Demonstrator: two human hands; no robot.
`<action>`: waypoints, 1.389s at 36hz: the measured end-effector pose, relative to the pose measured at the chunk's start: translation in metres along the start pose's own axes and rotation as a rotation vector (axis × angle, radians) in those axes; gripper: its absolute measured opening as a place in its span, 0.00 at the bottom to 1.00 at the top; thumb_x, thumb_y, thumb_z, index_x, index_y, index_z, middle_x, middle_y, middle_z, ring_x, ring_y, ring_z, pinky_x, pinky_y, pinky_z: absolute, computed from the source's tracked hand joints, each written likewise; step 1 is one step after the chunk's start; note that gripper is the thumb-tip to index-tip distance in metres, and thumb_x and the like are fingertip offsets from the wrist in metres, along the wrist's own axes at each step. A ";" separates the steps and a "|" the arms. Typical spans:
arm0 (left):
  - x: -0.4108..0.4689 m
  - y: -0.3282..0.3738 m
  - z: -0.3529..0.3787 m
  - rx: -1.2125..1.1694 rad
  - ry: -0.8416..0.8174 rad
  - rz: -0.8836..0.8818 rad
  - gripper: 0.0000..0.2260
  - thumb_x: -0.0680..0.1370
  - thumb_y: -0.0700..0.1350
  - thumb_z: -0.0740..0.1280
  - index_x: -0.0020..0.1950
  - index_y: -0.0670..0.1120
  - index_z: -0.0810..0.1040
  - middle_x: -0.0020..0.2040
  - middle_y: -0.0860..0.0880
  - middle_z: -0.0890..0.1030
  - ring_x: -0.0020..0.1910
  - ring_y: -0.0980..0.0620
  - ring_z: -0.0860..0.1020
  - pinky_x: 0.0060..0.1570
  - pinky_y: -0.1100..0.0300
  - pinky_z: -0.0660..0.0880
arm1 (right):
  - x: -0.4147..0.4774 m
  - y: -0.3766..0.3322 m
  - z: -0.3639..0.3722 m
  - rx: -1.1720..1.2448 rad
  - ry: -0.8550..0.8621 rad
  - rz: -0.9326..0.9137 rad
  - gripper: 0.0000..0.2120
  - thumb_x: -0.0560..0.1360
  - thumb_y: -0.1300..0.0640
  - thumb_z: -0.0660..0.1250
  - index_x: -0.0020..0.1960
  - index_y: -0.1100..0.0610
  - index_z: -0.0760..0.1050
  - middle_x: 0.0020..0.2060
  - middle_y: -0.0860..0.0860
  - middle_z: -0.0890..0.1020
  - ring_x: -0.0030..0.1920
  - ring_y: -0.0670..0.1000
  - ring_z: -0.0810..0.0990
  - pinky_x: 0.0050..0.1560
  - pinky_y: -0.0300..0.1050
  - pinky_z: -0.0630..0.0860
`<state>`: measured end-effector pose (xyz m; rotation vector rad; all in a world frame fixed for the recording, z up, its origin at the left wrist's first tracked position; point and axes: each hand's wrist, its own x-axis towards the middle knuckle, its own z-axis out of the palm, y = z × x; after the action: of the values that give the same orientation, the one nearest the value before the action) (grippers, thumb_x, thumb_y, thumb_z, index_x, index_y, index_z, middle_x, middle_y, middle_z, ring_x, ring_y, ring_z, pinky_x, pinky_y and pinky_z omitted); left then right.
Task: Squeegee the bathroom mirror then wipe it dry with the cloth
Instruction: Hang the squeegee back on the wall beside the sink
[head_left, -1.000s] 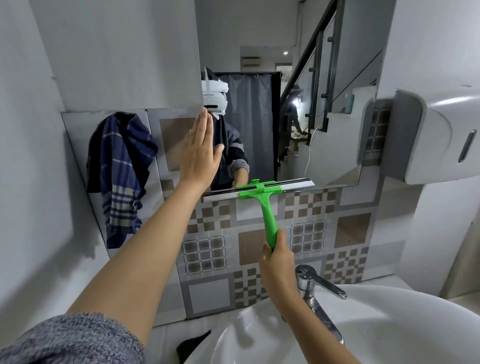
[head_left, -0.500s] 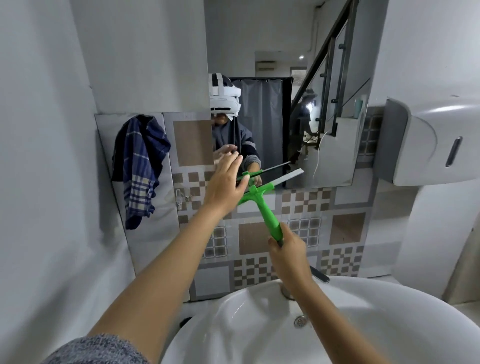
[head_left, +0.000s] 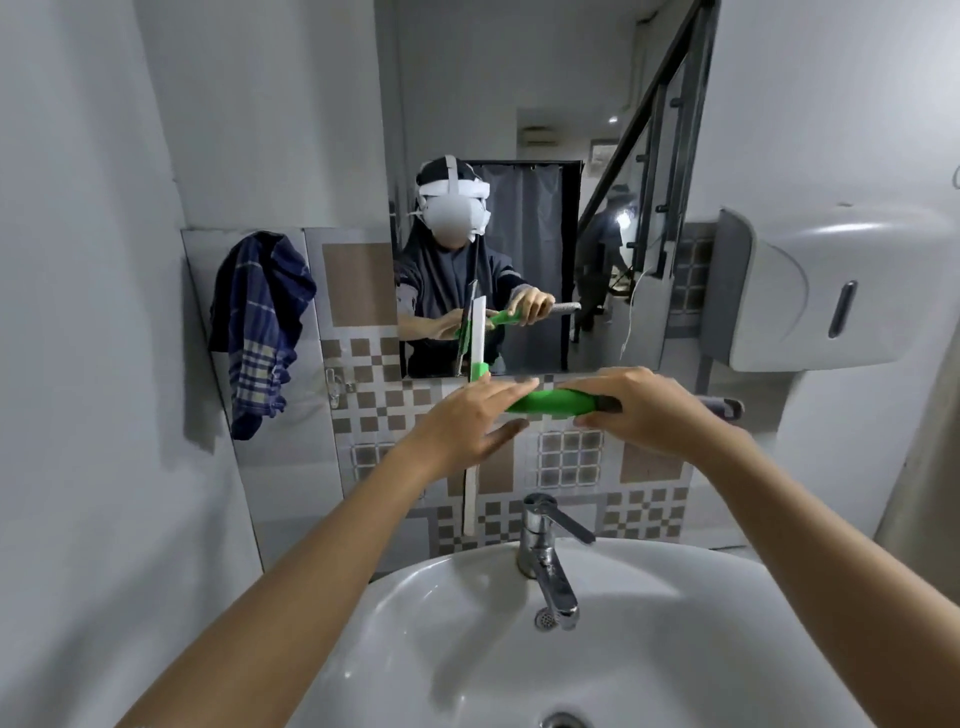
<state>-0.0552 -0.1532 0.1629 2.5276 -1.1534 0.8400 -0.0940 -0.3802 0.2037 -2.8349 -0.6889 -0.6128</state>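
The bathroom mirror (head_left: 519, 104) hangs above the tiled wall, straight ahead. I hold the green squeegee (head_left: 556, 402) in front of its lower edge, handle level and white blade upright at the left. My right hand (head_left: 649, 410) is closed around the end of the handle. My left hand (head_left: 467, 421) lies with fingers stretched over the squeegee's neck, thumb apart below; it hides the middle of the blade. The blade is off the glass. A blue plaid cloth (head_left: 260, 332) hangs on the wall to the left of the mirror.
A white basin (head_left: 675, 623) with a chrome tap (head_left: 545, 551) sits below my arms. A grey paper dispenser (head_left: 831, 286) juts from the wall at the right. A white wall stands close on the left.
The squeegee left the mirror's lower edge and turned, so its handle is now level and the blade upright. My left hand came off the glass and down onto the squeegee's neck.
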 end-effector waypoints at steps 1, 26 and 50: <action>0.000 0.003 0.000 -0.009 0.017 0.012 0.23 0.80 0.55 0.54 0.72 0.47 0.63 0.67 0.46 0.73 0.65 0.49 0.71 0.66 0.56 0.62 | 0.000 0.003 -0.006 -0.013 -0.006 -0.031 0.20 0.74 0.49 0.66 0.66 0.42 0.70 0.48 0.43 0.79 0.45 0.45 0.75 0.47 0.44 0.73; -0.052 0.036 -0.011 -0.373 0.666 -0.542 0.15 0.78 0.43 0.62 0.64 0.42 0.69 0.51 0.47 0.77 0.50 0.51 0.76 0.52 0.56 0.77 | 0.054 -0.116 0.044 1.225 0.480 0.097 0.30 0.76 0.57 0.66 0.74 0.56 0.58 0.59 0.56 0.79 0.56 0.50 0.80 0.55 0.47 0.80; -0.176 -0.068 0.039 -0.522 0.503 -0.994 0.26 0.77 0.36 0.64 0.71 0.56 0.63 0.58 0.52 0.76 0.58 0.56 0.76 0.55 0.59 0.77 | 0.115 -0.192 0.191 1.509 -0.055 0.188 0.27 0.74 0.69 0.65 0.67 0.48 0.63 0.47 0.51 0.79 0.48 0.49 0.81 0.42 0.45 0.83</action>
<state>-0.0803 -0.0177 0.0286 1.8883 0.0924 0.6815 -0.0242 -0.1173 0.0908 -1.4524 -0.5047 0.0873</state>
